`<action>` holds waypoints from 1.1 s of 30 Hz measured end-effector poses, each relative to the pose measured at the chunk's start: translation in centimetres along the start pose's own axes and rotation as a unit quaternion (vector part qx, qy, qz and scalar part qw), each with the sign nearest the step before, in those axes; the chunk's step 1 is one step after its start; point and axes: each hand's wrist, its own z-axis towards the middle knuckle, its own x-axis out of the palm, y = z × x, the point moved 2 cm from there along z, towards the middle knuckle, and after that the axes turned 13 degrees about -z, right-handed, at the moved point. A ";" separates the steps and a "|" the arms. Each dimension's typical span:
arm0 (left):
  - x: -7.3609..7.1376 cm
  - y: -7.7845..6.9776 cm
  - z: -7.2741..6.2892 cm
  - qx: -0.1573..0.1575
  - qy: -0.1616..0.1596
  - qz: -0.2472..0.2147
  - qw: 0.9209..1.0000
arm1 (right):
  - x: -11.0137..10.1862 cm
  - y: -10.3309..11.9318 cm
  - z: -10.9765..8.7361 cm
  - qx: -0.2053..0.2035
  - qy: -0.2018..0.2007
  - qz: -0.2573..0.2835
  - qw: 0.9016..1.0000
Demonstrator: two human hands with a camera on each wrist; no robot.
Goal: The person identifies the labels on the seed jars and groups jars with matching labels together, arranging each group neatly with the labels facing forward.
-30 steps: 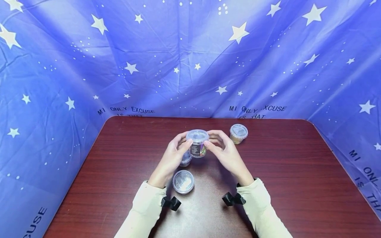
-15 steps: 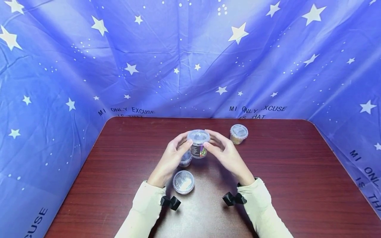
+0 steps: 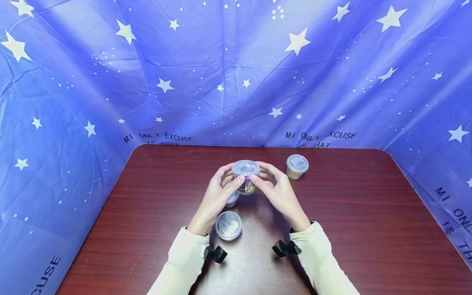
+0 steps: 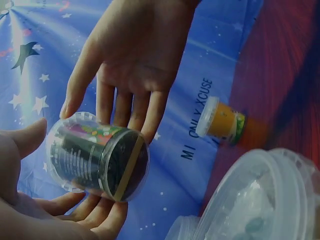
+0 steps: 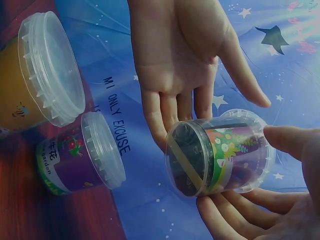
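Both hands hold a clear lidded plastic tub upright, raised above the table. My left hand grips its left side and my right hand its right, both thumbs towards me. A dark and purple label with flowers wraps the tub in the right wrist view. Through its base a tan strip shows in the left wrist view. Partly hidden behind my left hand stands a second tub. Nearer me, a third lidded tub sits beside my left wrist.
Towards the back right of the reddish-brown table stands another tub with yellowish-orange sides. A purple-labelled tub and an orange one appear in the right wrist view. Blue starry cloth encloses the table's back and sides.
The held tub has turned slightly, bringing the label's colourful part towards the middle. The thumbs have come closer together on its front. The other tubs stay put.
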 end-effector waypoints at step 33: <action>-1.4 0.0 0.2 -0.032 0.070 -0.073 0.994 | -1.0 0.1 0.0 -0.060 0.041 0.016 0.997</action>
